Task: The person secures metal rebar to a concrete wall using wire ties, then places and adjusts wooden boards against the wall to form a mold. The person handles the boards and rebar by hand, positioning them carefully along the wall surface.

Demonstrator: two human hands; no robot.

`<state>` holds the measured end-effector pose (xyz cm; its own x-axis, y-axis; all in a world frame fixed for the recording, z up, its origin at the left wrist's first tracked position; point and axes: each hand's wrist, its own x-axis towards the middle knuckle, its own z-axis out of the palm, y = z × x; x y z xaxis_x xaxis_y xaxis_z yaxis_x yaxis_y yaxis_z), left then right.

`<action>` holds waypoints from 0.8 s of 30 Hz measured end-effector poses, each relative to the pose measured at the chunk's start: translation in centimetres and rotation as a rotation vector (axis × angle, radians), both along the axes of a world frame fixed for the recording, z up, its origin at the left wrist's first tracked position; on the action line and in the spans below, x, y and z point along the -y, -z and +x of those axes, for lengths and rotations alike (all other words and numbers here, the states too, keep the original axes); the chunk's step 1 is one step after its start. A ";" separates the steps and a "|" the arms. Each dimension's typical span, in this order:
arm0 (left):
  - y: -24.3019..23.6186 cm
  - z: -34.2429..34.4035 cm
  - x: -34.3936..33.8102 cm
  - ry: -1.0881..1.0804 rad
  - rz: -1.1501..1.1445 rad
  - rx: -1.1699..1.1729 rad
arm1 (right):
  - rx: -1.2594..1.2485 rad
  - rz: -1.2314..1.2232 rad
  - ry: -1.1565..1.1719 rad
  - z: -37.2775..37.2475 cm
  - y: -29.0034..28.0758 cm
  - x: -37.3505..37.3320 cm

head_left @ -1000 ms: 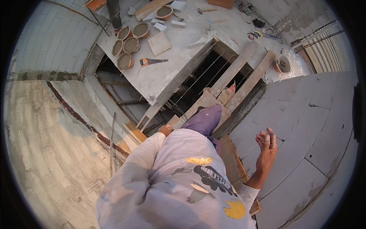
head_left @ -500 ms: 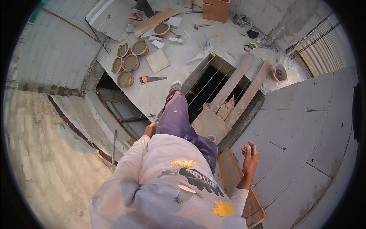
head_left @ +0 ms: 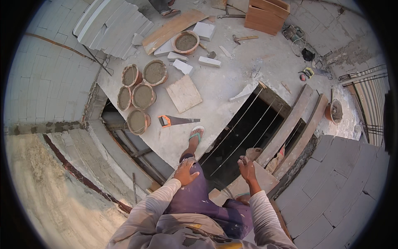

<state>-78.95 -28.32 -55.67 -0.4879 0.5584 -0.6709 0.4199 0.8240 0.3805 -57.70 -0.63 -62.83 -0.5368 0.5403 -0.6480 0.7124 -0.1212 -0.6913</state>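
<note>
My left hand (head_left: 186, 172) rests on my purple-trousered raised knee, fingers apart. My right hand (head_left: 246, 169) is in the air over the opening and a short board (head_left: 264, 179), fingers loosely bent and nothing seen in them. My left foot (head_left: 195, 135) in a sandal is on the slab edge, beside a handsaw (head_left: 179, 120) with an orange handle. Several buckets (head_left: 144, 96) of grey mortar and a square board (head_left: 183, 92) lie ahead of it. A dark opening (head_left: 232, 145) with thin bars is at my right, crossed by two long planks (head_left: 284, 128).
At the back are white blocks (head_left: 204, 31), a long board (head_left: 173, 29), a hammer (head_left: 244, 38), a wooden box (head_left: 265, 16) and a person's feet (head_left: 170, 13). A corded tool (head_left: 292, 35) lies right; a bucket (head_left: 334, 111) stands beyond the planks. Another opening (head_left: 124, 128) is at left.
My left foot has moved forward onto the slab and the view has swung forward with it. My left hand has moved onto the knee, and my right hand has moved inward.
</note>
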 end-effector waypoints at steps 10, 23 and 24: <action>4.6 -16.0 4.5 -0.174 -0.117 -0.016 | -0.140 0.664 -0.439 -48.3 43.7 0.7; 4.7 -21.1 4.6 -0.216 0.068 0.055 | -0.180 0.397 -0.282 -53.0 30.1 1.2; 4.6 -20.5 4.4 -0.185 0.040 0.039 | -0.177 0.407 -0.283 -51.0 25.3 0.7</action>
